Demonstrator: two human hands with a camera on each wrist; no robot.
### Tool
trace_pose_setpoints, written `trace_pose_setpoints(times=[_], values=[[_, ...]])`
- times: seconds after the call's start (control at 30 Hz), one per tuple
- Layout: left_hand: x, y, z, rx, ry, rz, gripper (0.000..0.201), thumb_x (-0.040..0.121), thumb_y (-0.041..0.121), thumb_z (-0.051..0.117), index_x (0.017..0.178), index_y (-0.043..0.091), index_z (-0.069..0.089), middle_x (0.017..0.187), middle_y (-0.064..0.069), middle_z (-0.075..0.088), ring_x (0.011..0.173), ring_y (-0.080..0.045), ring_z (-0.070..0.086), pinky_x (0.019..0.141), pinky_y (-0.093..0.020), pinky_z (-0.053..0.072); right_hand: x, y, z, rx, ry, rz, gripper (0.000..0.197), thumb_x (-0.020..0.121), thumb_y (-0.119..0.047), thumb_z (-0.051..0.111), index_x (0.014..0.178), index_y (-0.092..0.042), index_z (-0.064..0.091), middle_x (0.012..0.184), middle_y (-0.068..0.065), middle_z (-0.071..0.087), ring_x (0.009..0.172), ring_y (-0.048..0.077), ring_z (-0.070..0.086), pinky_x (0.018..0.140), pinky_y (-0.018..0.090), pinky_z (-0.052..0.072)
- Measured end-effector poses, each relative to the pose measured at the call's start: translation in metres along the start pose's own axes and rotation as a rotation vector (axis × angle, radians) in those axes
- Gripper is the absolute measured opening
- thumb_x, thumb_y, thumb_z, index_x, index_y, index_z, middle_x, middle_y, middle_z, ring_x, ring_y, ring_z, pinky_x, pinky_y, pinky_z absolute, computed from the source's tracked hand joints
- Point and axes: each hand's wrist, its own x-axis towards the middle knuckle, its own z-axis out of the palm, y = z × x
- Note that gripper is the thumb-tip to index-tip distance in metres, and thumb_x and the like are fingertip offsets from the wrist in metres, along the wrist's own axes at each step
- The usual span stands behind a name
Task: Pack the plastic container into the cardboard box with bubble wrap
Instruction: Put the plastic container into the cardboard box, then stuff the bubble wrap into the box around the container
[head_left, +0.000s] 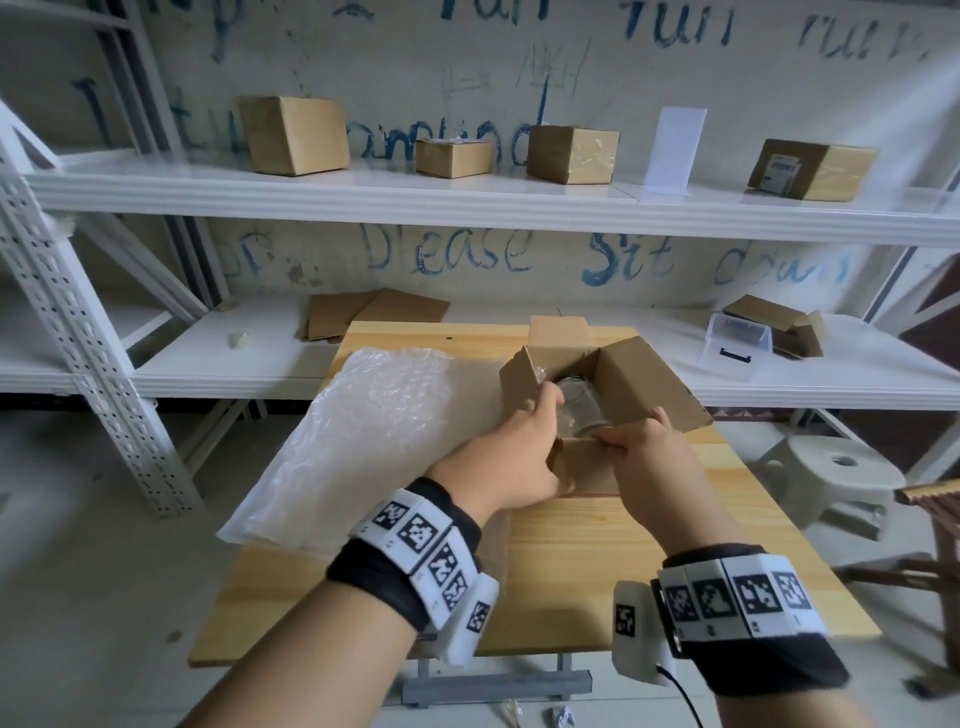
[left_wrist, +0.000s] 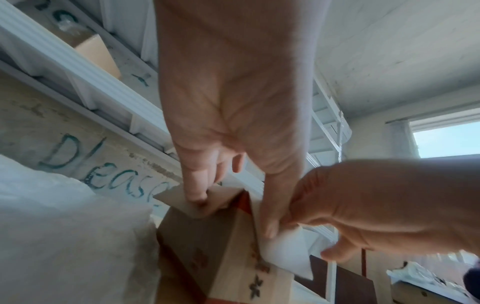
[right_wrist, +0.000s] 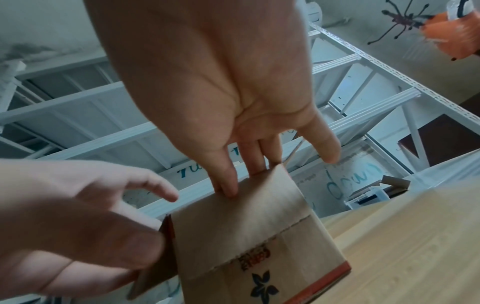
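Left hand (head_left: 511, 457) pinches the cardboard box's (head_left: 631, 387) left flap, right hand (head_left: 641, 457) grips the near flap, folding them over the clear plastic container (head_left: 579, 408) inside.

White metal shelving (head_left: 467, 200) before me — closed cartons (head_left: 296, 136) above, flattened cardboard (head_left: 374, 314) below, a grey stool (head_left: 826, 478) beside my wooden table (head_left: 597, 571)

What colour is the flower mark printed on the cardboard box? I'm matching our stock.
Dark blue flower mark on the cardboard box; right wrist view shows it best.
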Motion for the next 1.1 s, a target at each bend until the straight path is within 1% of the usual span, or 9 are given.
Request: trace_pose_setpoints(times=[0.07, 0.13, 0.2, 0.37, 0.5, 0.6, 0.7, 0.87, 1.1], values=[[-0.007, -0.012, -0.009, -0.087, -0.017, -0.003, 0.079, 0.091, 0.035, 0.069, 0.144, 0.033, 0.011, 0.115, -0.005, 0.065, 0.082, -0.015, 0.065, 0.065, -0.023, 0.051, 0.001, 0.001, -0.001, 0.029, 0.032, 0.013, 0.05, 0.091, 0.001, 0.043, 0.112, -0.03, 0.076, 0.105, 0.021, 0.068, 0.133, 0.04, 0.04, 0.092, 0.057, 0.048], [-0.015, -0.029, -0.018, -0.166, 0.009, -0.04, 0.077, 0.09, 0.044, 0.068, 0.143, 0.039, 0.011, 0.157, 0.0, 0.038, 0.126, -0.018, 0.055, 0.097, -0.033, 0.049, 0.002, 0.002, -0.004, 0.022, 0.037, -0.019, 0.046, 0.094, 0.003, 0.043, 0.112, -0.023, 0.077, 0.089, 0.019, 0.063, 0.127, 0.044, 0.046, 0.098, 0.052, 0.046], [-0.024, -0.048, -0.023, -0.219, 0.031, -0.087, 0.076, 0.09, 0.051, 0.065, 0.142, 0.044, 0.012, 0.164, 0.006, 0.022, 0.142, -0.017, 0.039, 0.112, -0.044, 0.039, 0.0, -0.001, -0.007, 0.018, 0.049, -0.054, 0.044, 0.095, 0.006, 0.043, 0.112, -0.017, 0.077, 0.071, 0.0, 0.048, 0.123, 0.046, 0.049, 0.107, 0.047, 0.041], [-0.046, -0.089, -0.025, -0.228, 0.036, -0.236, 0.072, 0.089, 0.053, 0.065, 0.145, 0.037, 0.021, 0.16, 0.004, 0.033, 0.139, -0.016, 0.042, 0.105, -0.035, 0.041, 0.004, 0.001, -0.009, -0.016, 0.084, -0.059, 0.039, 0.097, 0.006, 0.044, 0.109, -0.01, 0.077, 0.065, -0.01, 0.033, 0.1, 0.044, 0.058, 0.111, 0.047, 0.036], [-0.059, -0.106, -0.028, -0.2, 0.073, -0.338, 0.073, 0.088, 0.057, 0.064, 0.145, 0.032, 0.026, 0.136, 0.007, 0.055, 0.111, -0.012, 0.055, 0.084, -0.027, 0.041, 0.01, 0.005, -0.013, -0.05, 0.073, -0.083, 0.041, 0.098, 0.004, 0.043, 0.11, -0.016, 0.077, 0.069, -0.014, 0.034, 0.095, 0.035, 0.056, 0.1, 0.043, 0.044], [-0.064, -0.12, -0.034, -0.14, 0.085, -0.379, 0.045, 0.091, 0.049, 0.065, 0.128, 0.028, 0.05, 0.123, 0.009, 0.059, 0.11, -0.011, 0.058, 0.089, -0.029, 0.044, 0.013, 0.01, -0.016, -0.081, 0.076, -0.09, 0.042, 0.098, 0.004, 0.043, 0.113, -0.015, 0.076, 0.068, -0.014, 0.032, 0.089, 0.029, 0.053, 0.104, 0.044, 0.041], [-0.071, -0.136, -0.038, -0.104, 0.118, -0.408, 0.024, 0.091, 0.044, 0.066, 0.111, 0.03, 0.06, 0.124, 0.009, 0.059, 0.116, -0.011, 0.057, 0.097, -0.032, 0.045, 0.013, 0.011, -0.019, -0.173, 0.052, -0.09, 0.04, 0.099, 0.001, 0.042, 0.117, -0.016, 0.074, 0.069, -0.011, 0.031, 0.088, 0.022, 0.039, 0.084, 0.032, 0.039], [-0.089, -0.158, -0.043, -0.15, 0.173, -0.494, 0.017, 0.093, 0.033, 0.068, 0.105, 0.021, 0.069, 0.135, 0.003, 0.059, 0.13, -0.016, 0.051, 0.093, -0.027, 0.035, 0.011, 0.012, -0.021, -0.352, 0.087, -0.157, 0.024, 0.093, -0.005, 0.054, 0.101, -0.009, 0.076, 0.09, 0.006, 0.067, 0.086, 0.029, 0.059, 0.095, 0.042, 0.042], [-0.101, -0.174, -0.042, -0.142, 0.218, -0.525, 0.024, 0.092, 0.024, 0.069, 0.116, 0.022, 0.066, 0.138, 0.002, 0.055, 0.129, -0.017, 0.05, 0.097, -0.027, 0.037, -0.004, -0.006, -0.022, 0.122, 0.382, -0.111, 0.018, 0.083, -0.005, 0.062, 0.099, -0.003, 0.071, 0.097, 0.014, 0.066, 0.095, 0.03, 0.056, 0.073, 0.028, 0.038]])
